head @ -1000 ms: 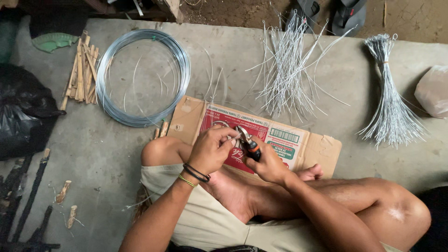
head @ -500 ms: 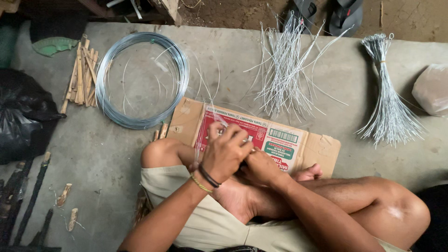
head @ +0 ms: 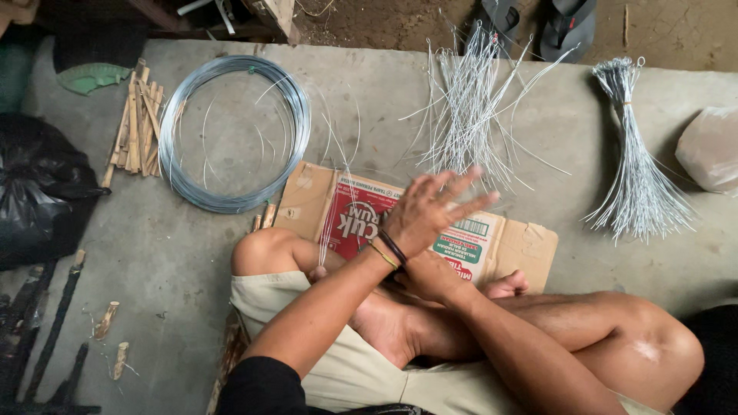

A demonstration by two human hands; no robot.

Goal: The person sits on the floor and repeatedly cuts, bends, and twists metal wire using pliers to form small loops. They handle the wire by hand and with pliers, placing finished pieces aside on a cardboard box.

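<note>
Floor (head: 400, 100): a grey concrete slab carries everything; the person sits cross-legged on it at the near edge.
Cardboard (head: 507, 246): a flattened box with a red and green printed panel, lying on the floor in front of the crossed legs. All places below are told from it.
Wire coil (head: 234, 131): a large round coil of silvery wire, flat on the floor just beyond the cardboard's left end.
Black bag (head: 38, 192): a crumpled plastic bag well to the left of the cardboard, past the coil.
Loose wires (head: 469, 115): a spread heap of cut, straight wire lengths just beyond the cardboard's far edge.
Tied bundle (head: 634, 161): cut wires bound at the far end and fanning out toward the near end, to the right of the cardboard and apart from it.
Wood sticks (head: 137, 127): a small pile of split pale sticks left of the coil.
Left hand (head: 430, 211): raised over the cardboard's middle, fingers (head: 461, 184) spread wide, holding nothing, blurred; dark and yellow bands on the wrist.
Right hand (head: 430, 277): under the left wrist at the cardboard's near edge, mostly hidden; I cannot tell how its fingers stand or whether they hold anything.
Thin wire (head: 338, 192): one or two fine strands lying across the cardboard's left part.
</note>
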